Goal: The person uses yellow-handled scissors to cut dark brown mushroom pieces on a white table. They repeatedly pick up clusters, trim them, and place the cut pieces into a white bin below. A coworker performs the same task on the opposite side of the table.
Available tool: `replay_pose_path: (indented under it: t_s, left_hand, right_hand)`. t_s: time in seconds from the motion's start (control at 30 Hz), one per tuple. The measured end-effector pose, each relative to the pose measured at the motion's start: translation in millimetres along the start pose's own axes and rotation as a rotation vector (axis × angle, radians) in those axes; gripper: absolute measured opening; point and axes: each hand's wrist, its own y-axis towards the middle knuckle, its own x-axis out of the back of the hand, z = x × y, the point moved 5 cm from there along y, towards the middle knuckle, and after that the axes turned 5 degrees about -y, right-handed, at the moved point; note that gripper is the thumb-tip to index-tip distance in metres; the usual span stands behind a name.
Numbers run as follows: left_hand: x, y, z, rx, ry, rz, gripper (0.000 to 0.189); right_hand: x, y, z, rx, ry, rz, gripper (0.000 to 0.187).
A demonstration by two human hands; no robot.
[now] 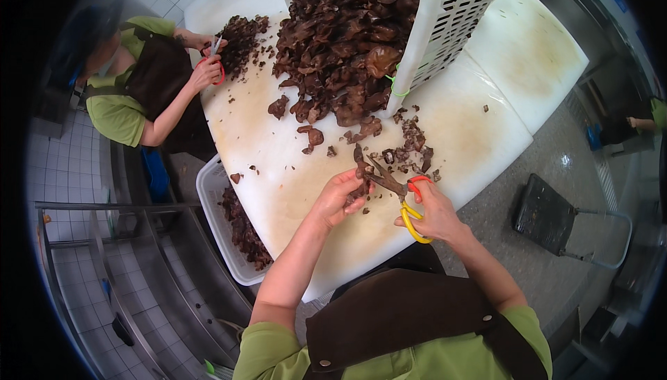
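Note:
Between the fingers of my left hand point(340, 196) is a piece of dark brown wood ear fungus point(356, 192), held above the white board tabletop point(292, 213). My right hand point(435, 210) grips scissors point(390, 181) with one red and one yellow handle loop. Their blades are apart, and the tips reach the fungus by my left fingers. Small trimmed scraps point(411, 143) lie just beyond the scissors. Farther off, a big heap of wood ear point(344, 52) spills from a tipped white plastic basket point(451, 20) onto the board.
At the left edge a co-worker point(151, 78) holds red-handled scissors point(221, 73) beside a pile of small dark bits point(242, 41). Below the board's left edge stands a white basket point(208, 187) containing fungus. A platform trolley point(544, 213) is on the floor at right, a metal rack point(120, 265) at left.

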Motion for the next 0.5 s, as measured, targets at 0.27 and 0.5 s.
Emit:
replay_pose_path:
  t_s: [0.27, 0.5]
  left_hand:
    - [-11, 0, 15, 0.058, -0.027, -0.109, 0.016]
    - [-23, 19, 23, 0.148, -0.133, -0.059, 0.015]
  right_hand:
    - [-2, -2, 0, 0.009, -0.092, -0.06, 0.074]
    - [-9, -18, -23, -0.151, 0.032, -0.06, 0.052]
